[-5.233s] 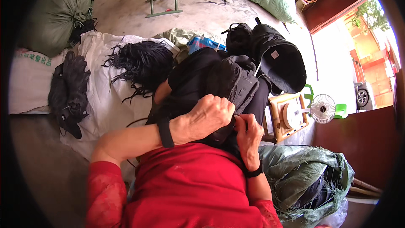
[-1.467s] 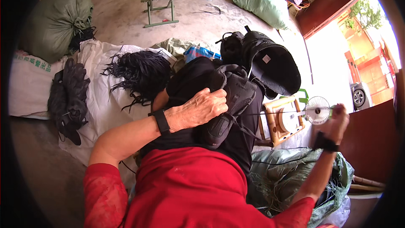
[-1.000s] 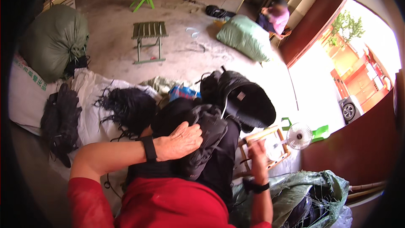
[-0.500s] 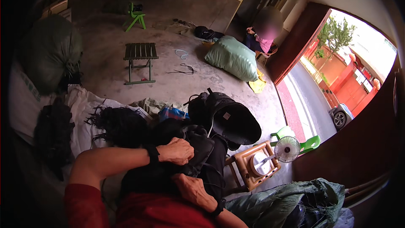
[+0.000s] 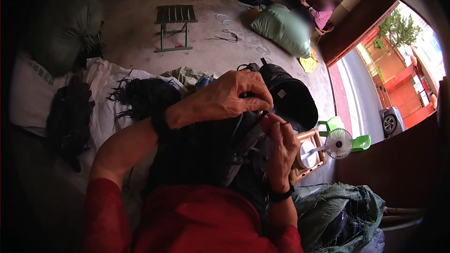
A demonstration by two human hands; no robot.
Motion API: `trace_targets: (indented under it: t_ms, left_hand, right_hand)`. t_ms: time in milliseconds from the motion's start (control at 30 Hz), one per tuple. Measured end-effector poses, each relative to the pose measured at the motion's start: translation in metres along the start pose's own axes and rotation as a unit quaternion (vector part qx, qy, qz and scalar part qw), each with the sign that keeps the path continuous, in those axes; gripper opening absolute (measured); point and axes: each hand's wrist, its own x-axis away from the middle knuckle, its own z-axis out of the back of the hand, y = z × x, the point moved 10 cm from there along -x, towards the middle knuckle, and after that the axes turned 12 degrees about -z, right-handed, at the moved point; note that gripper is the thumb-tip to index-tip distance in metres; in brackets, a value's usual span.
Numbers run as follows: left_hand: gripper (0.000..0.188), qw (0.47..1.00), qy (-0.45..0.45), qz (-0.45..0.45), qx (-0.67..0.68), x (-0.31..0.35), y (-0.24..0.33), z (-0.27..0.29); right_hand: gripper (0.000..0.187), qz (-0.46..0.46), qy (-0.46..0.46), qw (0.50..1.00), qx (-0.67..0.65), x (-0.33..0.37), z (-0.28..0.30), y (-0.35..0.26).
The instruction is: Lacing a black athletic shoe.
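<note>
My left hand point(image 5: 236, 94) is raised over my lap, its thumb and fingers pinched together. Close below it on the right, my right hand point(image 5: 282, 147) is closed too, with thumb and fingertips pressed together. A thin dark piece seems to run between the fingertips, but what it is I cannot make out. Under both hands, black fabric point(image 5: 197, 152) covers my lap. Just beyond the fingertips a black bag-like thing point(image 5: 307, 105) gapes wide, a small pale label inside it. To the left, a tangled heap of black strips point(image 5: 145, 97) lies on white sheeting point(image 5: 101, 84).
A small fan point(image 5: 338, 143) stands on a brown stool point(image 5: 322, 157) at the right. Green woven sacking point(image 5: 349, 201) lies at lower right. Farther off are a slatted folding stool point(image 5: 176, 14), a stuffed pale green sack point(image 5: 283, 30) and a seated person point(image 5: 322, 16). A dark green sack point(image 5: 70, 28) stands left.
Both hands have risen from the black fabric on my lap and moved right, their fingertips now close together. The view has tilted downward, so the room appears higher.
</note>
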Motion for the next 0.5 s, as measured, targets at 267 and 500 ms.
trace_targets:
  t_ms: [267,500]
  left_hand:
    - [0.012,0.999,0.034,-0.029,0.017,0.01,-0.009,-0.013]
    - [0.077,0.955,-0.176,0.051,-0.233,0.114,-0.04,-0.095]
  right_hand:
    - [0.026,-0.148,-0.236,0.933,-0.228,-0.008,-0.052,-0.007]
    - [0.022,-0.132,-0.142,0.972,-0.135,-0.023,0.06,0.017]
